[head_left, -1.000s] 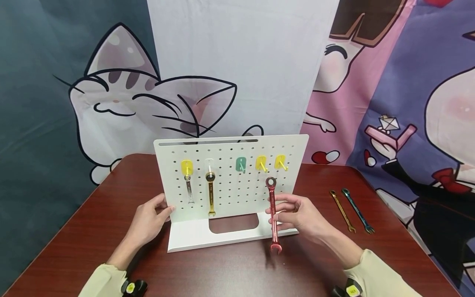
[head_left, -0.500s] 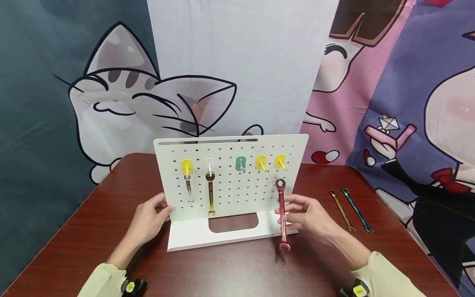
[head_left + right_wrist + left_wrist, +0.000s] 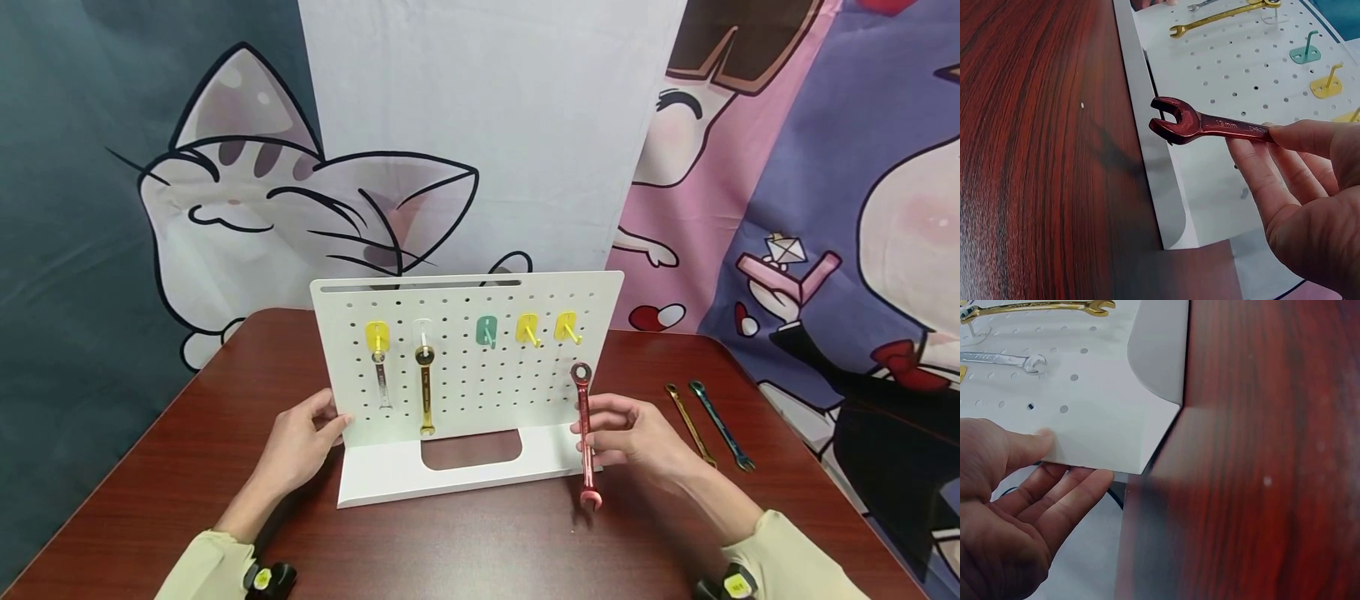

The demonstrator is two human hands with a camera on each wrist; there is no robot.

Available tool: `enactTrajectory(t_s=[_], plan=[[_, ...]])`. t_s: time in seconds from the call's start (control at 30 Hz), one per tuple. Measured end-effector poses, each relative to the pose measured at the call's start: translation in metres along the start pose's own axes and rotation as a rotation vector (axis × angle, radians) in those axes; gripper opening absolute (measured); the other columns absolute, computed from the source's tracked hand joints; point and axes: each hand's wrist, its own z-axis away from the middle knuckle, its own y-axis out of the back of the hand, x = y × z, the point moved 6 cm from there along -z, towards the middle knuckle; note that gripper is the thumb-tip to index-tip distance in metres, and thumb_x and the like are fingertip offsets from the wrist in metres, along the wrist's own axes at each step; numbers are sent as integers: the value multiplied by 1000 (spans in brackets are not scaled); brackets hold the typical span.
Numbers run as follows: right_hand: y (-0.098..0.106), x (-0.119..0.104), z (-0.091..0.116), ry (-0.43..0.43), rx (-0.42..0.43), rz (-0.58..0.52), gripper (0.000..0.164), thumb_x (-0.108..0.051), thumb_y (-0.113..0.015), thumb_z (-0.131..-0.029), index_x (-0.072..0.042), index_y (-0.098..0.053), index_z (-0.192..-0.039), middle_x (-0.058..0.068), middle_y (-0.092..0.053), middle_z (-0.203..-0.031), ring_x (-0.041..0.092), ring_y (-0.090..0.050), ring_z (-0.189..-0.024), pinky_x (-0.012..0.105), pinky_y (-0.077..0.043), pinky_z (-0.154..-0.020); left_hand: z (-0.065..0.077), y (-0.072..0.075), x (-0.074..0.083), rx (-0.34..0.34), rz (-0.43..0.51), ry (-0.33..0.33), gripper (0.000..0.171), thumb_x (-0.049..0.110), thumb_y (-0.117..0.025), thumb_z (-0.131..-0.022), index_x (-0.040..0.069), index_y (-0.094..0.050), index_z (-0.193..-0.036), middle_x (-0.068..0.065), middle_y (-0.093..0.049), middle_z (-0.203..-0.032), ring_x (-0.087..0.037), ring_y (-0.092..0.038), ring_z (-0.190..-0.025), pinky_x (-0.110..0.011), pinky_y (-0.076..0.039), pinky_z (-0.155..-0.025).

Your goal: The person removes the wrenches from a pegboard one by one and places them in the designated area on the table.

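Note:
My right hand (image 3: 633,437) pinches a red combination wrench (image 3: 584,433) by its shank, ring end up, in front of the pegboard's right side. In the right wrist view the open jaw of the red wrench (image 3: 1175,122) points left and its shank reads 13 mm. My left hand (image 3: 303,437) grips the left edge of the white pegboard (image 3: 465,392), thumb on the front and fingers behind, as the left wrist view shows. A silver wrench (image 3: 382,383) hangs from a yellow hook (image 3: 378,337), and a gold wrench (image 3: 427,392) from a clear hook (image 3: 423,332).
A green hook (image 3: 487,330) and two yellow hooks, a nearer one (image 3: 528,328) and a rightmost one (image 3: 567,327), bear nothing. Right of my right hand, another gold wrench (image 3: 688,421) and a blue wrench (image 3: 722,425) lie on the brown table (image 3: 465,558). A printed cloth (image 3: 487,125) hangs behind.
My right hand has moved right with the red wrench, from below the nearer yellow hook to the pegboard's right edge. My left hand has stayed on the pegboard's left edge.

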Motion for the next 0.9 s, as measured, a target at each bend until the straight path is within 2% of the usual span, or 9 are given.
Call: enactTrajectory(t_s=[0.2, 0.43, 0.7, 0.9], plan=[[7, 2, 2, 0, 21, 24, 43, 3, -73, -94, 1, -59, -134, 3, -81, -106, 24, -80, -92, 43, -68, -80, 0, 0, 0, -1, -4, 2, 15, 6, -69, -102, 5, -67, -116, -13, -74, -100, -26, -78, -91, -32, -67, -75], [16, 6, 4, -17, 28, -36, 39, 7, -71, -94, -6, -64, -130, 5, -81, -107, 20, -79, -92, 42, -68, -80, 0, 0, 0, -2, -6, 4, 12, 6, -69, -102, 6, -67, -114, -12, -74, -99, -25, -78, -90, -32, -67, -74], [25, 8, 5, -30, 60, -28, 37, 5, -72, -94, -12, -66, -126, 6, -81, -106, 23, -79, -95, 43, -68, -81, 0, 0, 0, 0, -8, 3, 13, 6, -69, -101, 6, -68, -114, -12, -74, -99, -25, -78, -89, -32, -67, -74], [31, 8, 6, -16, 55, -34, 34, 7, -69, -96, -14, -67, -123, 5, -81, -105, 22, -80, -93, 42, -68, -80, -1, 1, 0, 6, -19, -5, 5, 7, -69, -101, 7, -66, -105, -10, -73, -95, -22, -78, -86, -31, -67, -72]])
